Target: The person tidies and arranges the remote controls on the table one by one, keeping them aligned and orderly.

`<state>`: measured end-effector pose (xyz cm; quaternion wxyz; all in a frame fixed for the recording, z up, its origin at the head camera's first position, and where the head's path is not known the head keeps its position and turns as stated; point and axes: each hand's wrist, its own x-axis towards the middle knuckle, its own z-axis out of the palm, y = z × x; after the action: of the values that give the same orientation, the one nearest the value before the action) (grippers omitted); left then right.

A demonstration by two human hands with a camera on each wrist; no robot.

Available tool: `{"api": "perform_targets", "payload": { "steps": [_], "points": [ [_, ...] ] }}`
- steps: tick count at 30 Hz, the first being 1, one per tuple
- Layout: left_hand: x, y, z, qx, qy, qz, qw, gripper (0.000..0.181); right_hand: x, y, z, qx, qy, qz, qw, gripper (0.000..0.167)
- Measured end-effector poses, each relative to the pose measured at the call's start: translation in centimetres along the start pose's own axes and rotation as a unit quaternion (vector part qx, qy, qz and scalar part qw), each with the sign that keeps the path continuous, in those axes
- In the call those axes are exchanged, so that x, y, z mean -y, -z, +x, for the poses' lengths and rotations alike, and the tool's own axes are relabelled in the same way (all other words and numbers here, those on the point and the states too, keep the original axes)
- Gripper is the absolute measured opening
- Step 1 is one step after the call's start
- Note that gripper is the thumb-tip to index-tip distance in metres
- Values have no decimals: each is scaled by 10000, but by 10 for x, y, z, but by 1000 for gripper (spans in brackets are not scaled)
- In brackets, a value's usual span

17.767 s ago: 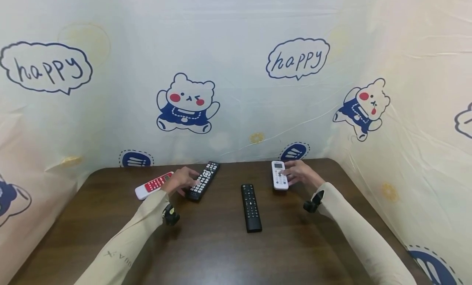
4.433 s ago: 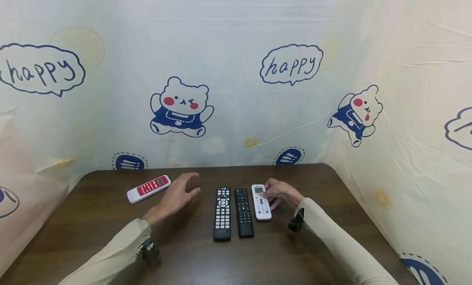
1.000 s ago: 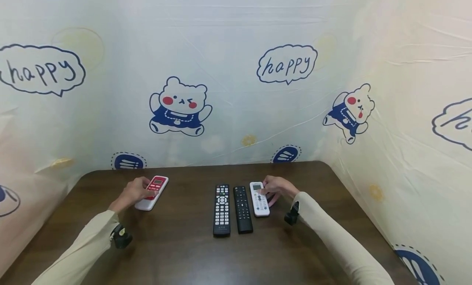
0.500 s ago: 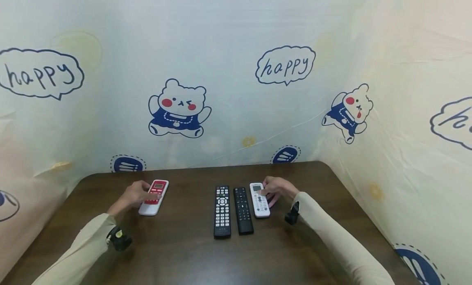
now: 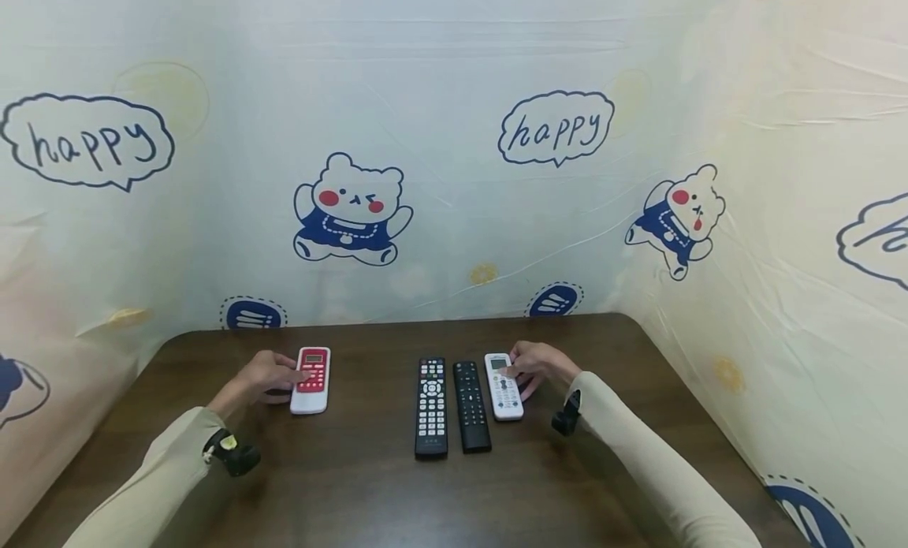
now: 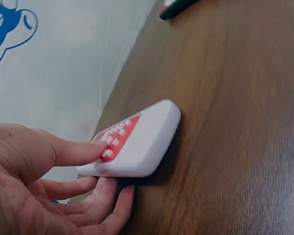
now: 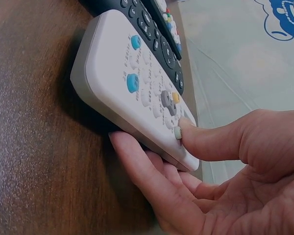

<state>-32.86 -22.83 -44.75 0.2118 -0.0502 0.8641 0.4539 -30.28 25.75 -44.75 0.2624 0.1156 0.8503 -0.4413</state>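
My left hand (image 5: 261, 378) pinches the red-and-white remote control (image 5: 310, 402) by its left edge; the thumb lies on its keys and the fingers are against its side and under it, as the left wrist view shows. It stands nearly upright in line on the table. With thumb on top and fingers at its right side, my right hand (image 5: 542, 365) grips the white remote control (image 7: 105, 63). Left of that one lie a slim black remote control (image 5: 471, 410) and a wider black remote control with white keys (image 5: 431, 414), all three side by side.
A brown wooden table (image 5: 369, 501) carries everything. Behind it and at the sides hangs a pale printed curtain (image 5: 454, 177) with bears and lettering. A gap of bare table lies between the red-and-white remote control and the black ones.
Since one second ago the red-and-white remote control has turned from slanted to nearly straight in my left hand and shifted slightly right. Earlier, the white and wider black remotes came beside the slim black one.
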Motion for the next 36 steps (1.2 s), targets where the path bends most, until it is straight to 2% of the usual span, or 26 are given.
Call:
{"api": "perform_targets", "payload": {
  "steps": [6,13,20,27,36],
  "points": [
    [1,-2,0,54,4,-149,9999,61,-1,-2,0,62,-12,25,10000,38],
    [4,-6,4,72,-134,-197,9997,64,0,-2,2,47,-35,52,10000,37],
    [0,-15,3,86,-456,-193,9987,74,2,0,1,41,-5,32,10000,34],
    [-15,-28,-5,5,-658,-339,9973,73,0,1,0,61,-13,16,10000,35],
    [-19,-42,-13,76,-1248,-570,9905,73,2,0,0,45,26,-42,10000,33]
  ]
}}
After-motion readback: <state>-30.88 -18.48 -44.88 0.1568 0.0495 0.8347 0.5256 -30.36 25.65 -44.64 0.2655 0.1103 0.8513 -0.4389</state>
